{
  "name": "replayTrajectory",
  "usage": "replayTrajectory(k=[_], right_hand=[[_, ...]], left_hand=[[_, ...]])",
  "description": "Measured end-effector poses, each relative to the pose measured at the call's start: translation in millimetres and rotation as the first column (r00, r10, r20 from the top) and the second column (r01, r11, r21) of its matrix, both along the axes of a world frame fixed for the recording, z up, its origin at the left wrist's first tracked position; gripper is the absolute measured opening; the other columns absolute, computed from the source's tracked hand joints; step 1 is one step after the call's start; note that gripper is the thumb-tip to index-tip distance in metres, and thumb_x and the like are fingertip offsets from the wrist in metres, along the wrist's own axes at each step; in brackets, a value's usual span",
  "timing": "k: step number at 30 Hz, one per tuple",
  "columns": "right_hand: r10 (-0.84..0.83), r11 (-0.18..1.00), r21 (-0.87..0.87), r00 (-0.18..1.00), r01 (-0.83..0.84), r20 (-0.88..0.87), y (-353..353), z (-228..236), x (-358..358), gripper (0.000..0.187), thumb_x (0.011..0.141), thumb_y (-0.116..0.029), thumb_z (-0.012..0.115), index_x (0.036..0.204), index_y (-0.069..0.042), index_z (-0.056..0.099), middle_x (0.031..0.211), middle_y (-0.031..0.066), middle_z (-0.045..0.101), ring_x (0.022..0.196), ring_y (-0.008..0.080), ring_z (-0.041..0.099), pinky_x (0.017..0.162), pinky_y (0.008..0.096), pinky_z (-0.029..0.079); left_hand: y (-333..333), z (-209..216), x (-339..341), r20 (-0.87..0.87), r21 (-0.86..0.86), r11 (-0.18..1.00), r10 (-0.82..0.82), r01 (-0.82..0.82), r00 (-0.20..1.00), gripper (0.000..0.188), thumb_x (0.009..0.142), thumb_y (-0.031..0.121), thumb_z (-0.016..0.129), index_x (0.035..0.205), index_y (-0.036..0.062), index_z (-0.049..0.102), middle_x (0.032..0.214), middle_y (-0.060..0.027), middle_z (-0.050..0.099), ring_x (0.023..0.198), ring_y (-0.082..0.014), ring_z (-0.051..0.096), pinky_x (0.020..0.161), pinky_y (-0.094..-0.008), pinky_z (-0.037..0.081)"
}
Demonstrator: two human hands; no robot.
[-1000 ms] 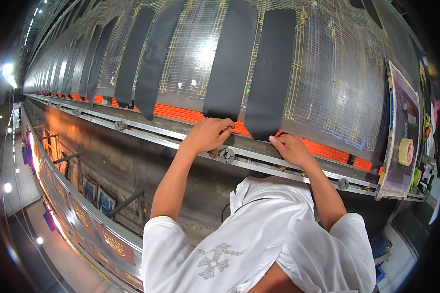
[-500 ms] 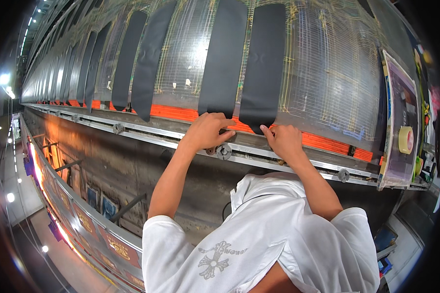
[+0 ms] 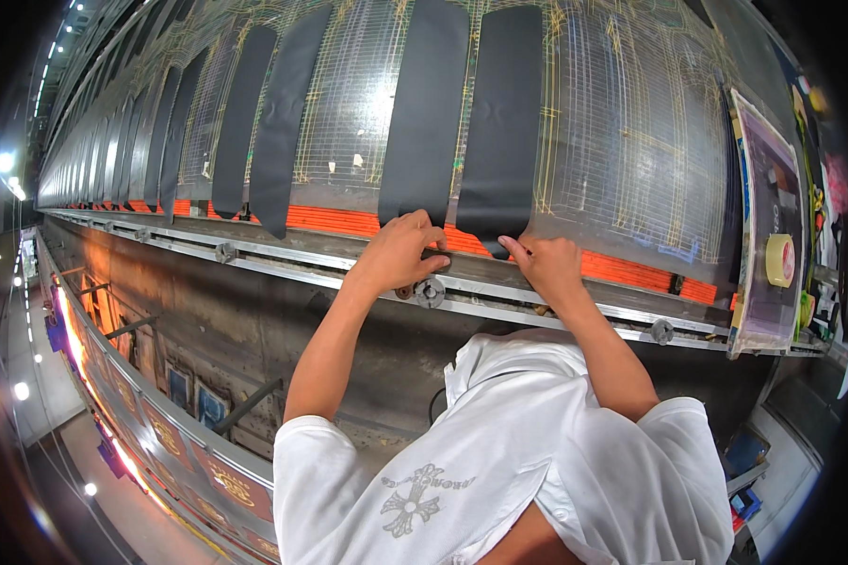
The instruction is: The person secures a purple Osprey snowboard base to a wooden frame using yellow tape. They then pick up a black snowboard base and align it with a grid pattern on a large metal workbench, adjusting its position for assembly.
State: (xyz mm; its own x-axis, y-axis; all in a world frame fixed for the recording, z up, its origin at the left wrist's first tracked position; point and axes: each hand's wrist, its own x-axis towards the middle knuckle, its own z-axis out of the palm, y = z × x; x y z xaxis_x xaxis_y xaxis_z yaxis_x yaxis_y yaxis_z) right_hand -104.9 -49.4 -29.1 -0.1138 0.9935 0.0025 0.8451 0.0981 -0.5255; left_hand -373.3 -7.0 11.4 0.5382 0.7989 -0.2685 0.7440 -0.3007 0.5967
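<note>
Two long dark-grey sheets, smooth like leather or coated cloth, lie side by side on the table in front of me. My left hand (image 3: 400, 250) rests on the near end of the left sheet (image 3: 426, 113), its fingers bent over it and its thumb held apart. At the near corner of the right sheet (image 3: 501, 122), my right hand (image 3: 548, 267) is closed, with the thumb against the sheet's edge and the other fingers curled. That near end tapers and hangs over the orange strip (image 3: 612, 270) along the table's edge. What lies under my fingers is hidden.
More dark sheets (image 3: 245, 122) run in a row to the far left. Thin grid lines mark the table top (image 3: 622, 141). A metal rail (image 3: 320, 270) with round knobs borders the near side. A framed screen (image 3: 768, 217) with a tape roll (image 3: 780, 261) stands at right.
Both hands keep nearly the same places on the sheets; the right fingers have curled slightly more. The view has shifted a little.
</note>
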Motion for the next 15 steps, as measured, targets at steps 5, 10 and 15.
replayTrajectory(k=[5,10,15], right_hand=[[-0.035,0.998,0.041,0.991,0.041,-0.129,-1.0,-0.3,1.3,0.046,0.091,-0.049,0.072,0.068,-0.009,0.073,0.052,0.0098,0.06,0.047,0.0336,0.06,0.047,0.0418,0.046],[-0.067,0.996,0.049,0.993,0.072,-0.101,-0.9,4.2,-1.1,0.04,0.088,-0.045,0.076,0.071,-0.009,0.075,0.054,0.0107,0.061,0.049,0.0338,0.06,0.049,0.0427,0.047],[0.035,0.98,-0.196,0.999,-0.041,-0.037,3.5,0.9,10.8,0.037,0.091,-0.037,0.075,0.072,-0.005,0.074,0.06,0.0167,0.063,0.058,0.038,0.063,0.056,0.044,0.05]], left_hand=[[2.0,3.5,-1.7,0.027,0.0,0.998,-0.063,0.063,0.998,0.023,0.084,0.022,0.08,0.102,0.0083,0.076,0.093,-0.0083,0.065,0.087,-0.0312,0.062,0.081,-0.0437,0.05],[1.5,13.1,-10.4,0.053,-0.067,0.989,-0.125,0.128,0.991,0.02,0.085,0.02,0.078,0.101,0.0082,0.078,0.085,-0.0077,0.065,0.084,-0.0307,0.062,0.078,-0.0432,0.049],[-3.6,21.4,-11.1,0.05,-0.043,0.994,-0.093,0.095,0.994,0.019,0.085,0.018,0.078,0.101,0.0084,0.078,0.084,-0.0068,0.065,0.083,-0.0271,0.061,0.079,-0.0396,0.047]])
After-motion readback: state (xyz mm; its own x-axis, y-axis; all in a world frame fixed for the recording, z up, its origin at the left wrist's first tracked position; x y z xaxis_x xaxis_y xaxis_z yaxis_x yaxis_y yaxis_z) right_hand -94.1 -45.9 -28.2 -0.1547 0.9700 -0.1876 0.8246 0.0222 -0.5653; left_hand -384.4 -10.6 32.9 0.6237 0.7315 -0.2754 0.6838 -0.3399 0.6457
